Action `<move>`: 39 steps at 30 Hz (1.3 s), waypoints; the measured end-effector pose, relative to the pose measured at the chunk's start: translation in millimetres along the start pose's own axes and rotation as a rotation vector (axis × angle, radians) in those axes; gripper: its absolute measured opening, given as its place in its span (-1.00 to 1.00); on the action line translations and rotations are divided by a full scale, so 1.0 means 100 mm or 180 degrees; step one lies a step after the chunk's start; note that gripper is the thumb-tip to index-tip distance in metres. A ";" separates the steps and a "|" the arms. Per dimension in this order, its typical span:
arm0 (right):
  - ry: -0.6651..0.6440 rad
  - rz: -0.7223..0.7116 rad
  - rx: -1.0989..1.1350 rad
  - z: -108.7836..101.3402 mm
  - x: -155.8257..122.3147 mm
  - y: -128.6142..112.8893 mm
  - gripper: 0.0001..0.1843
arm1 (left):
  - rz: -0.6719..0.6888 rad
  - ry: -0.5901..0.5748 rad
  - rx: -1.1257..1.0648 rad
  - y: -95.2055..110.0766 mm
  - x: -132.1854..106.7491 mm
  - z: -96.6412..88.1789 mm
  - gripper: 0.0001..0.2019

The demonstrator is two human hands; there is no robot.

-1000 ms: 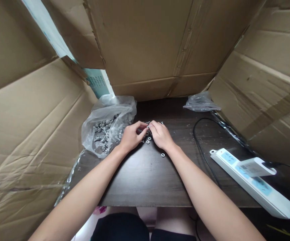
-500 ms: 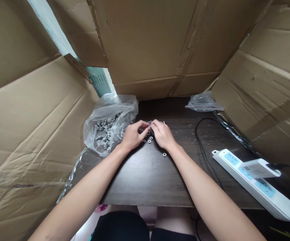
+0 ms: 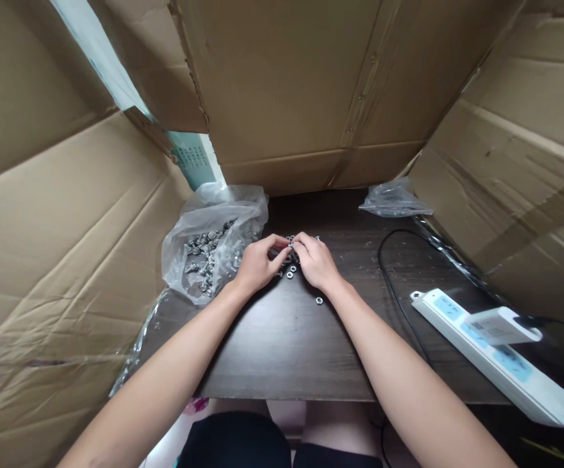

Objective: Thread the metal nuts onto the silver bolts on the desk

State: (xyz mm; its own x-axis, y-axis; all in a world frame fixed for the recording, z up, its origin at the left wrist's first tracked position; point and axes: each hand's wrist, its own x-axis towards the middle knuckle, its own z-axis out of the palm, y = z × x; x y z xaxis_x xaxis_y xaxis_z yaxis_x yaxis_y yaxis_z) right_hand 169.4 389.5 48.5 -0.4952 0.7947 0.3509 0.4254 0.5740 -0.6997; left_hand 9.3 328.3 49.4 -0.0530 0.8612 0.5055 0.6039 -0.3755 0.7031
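Note:
My left hand (image 3: 261,261) and my right hand (image 3: 315,260) meet over the middle of the dark table (image 3: 292,351), fingertips almost touching. Both are closed in a pinch around a small metal fastener (image 3: 290,246); fingers cover most of it, so its exact kind is unclear. Beneath and behind the fingers lies a small pile of metal nuts and bolts, partly hidden. One loose hex nut (image 3: 290,275) sits just in front of the pile with another close behind it. A separate hex nut (image 3: 320,301) lies nearer to me, below my right wrist.
An open clear plastic bag (image 3: 179,260) of bolts stands left of my left hand. At the back right lies another clear bag (image 3: 396,200). A white power strip (image 3: 496,361) and a black cable (image 3: 382,260) are on the right. Cardboard walls (image 3: 286,84) surround the table.
Both hands stay in the same place with the same pinch. The view has shifted very slightly; nothing else visibly differs.

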 end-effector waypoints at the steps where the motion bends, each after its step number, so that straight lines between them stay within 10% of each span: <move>1: 0.0004 -0.0008 0.0031 0.00 0.00 0.00 -0.77 | -0.0010 0.0004 0.0003 0.00 0.00 0.00 -0.90; 39: -0.0099 0.0048 0.0141 -0.03 0.01 -0.02 -0.72 | -0.0006 -0.0015 0.0035 -0.01 0.01 0.00 -0.88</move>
State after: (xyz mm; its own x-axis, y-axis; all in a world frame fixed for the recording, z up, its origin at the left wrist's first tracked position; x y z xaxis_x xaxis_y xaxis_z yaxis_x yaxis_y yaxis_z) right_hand 170.2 390.0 51.9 -0.5126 0.7963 0.3211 0.3994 0.5522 -0.7318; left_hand 8.4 329.2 49.0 -0.0505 0.8635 0.5018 0.6124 -0.3701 0.6986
